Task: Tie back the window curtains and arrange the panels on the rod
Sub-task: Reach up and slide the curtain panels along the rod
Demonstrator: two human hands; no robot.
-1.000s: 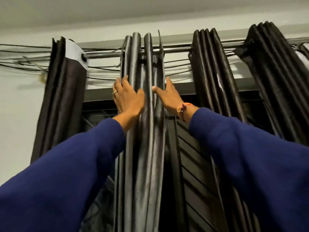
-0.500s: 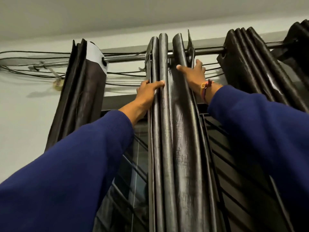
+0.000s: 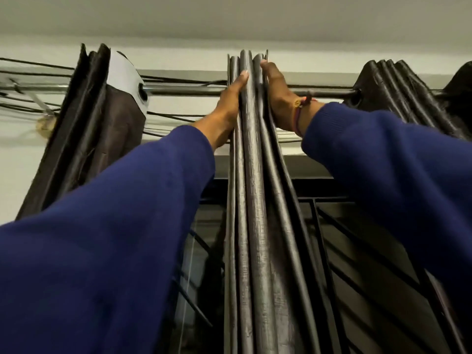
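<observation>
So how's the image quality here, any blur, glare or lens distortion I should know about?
Head view: wide-angle bending bows the curtain rod and stretches the blue sleeves at the edges; soft sheen, not harsh glare, runs down the middle curtain panel's folds; the left hand and right hand are fairly sharp; the window grille sits dim in shadow; lighting is flat and indoor.

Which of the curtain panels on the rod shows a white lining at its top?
The left panel; its top corner folds over, showing white lining. The others look entirely dark.
</observation>
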